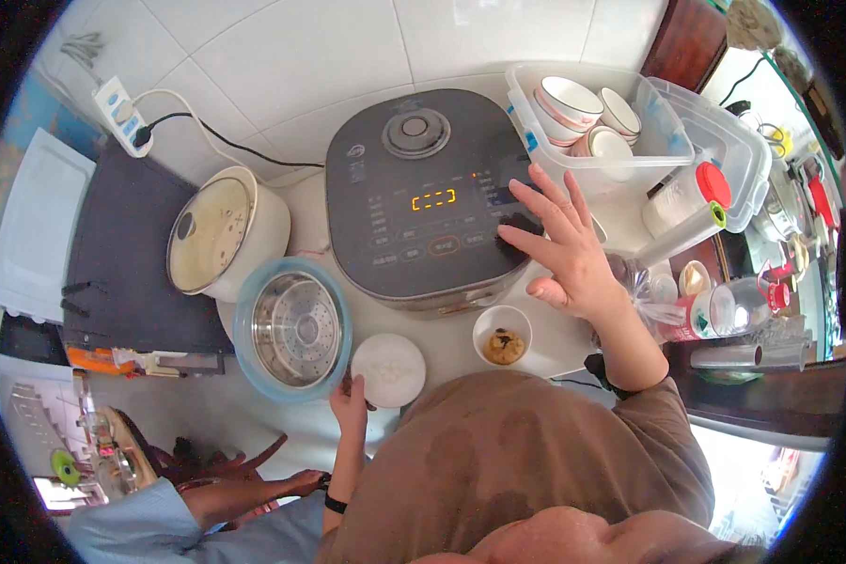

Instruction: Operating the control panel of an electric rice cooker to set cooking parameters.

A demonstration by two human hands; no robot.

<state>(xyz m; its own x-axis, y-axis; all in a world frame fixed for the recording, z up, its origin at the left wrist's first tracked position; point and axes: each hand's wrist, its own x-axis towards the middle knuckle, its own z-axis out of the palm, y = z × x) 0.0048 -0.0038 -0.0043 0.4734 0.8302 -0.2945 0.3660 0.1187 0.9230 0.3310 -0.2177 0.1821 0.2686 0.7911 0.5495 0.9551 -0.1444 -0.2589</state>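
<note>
Over the right edge of a dark rice cooker (423,204) with a lit display, my right hand (560,243) is spread with nothing in it. My left hand (350,403) is at the near left rim of a white plate (389,370) holding some pale food; whether its fingers grip the rim cannot be made out. Left of the plate, a steel steamer basket (299,328) with holes sits in a light blue basin (245,331). A white bowl (481,337) with yellowish food and dark bits stands in front of the cooker.
A cream pot (268,225) with a glass lid stands left of the cooker. At right are a clear plastic bin (592,161) of bowls, a red-lidded jar (677,204) and a plastic bottle (740,307). A power strip (122,116) lies back left. Another person sits at lower left.
</note>
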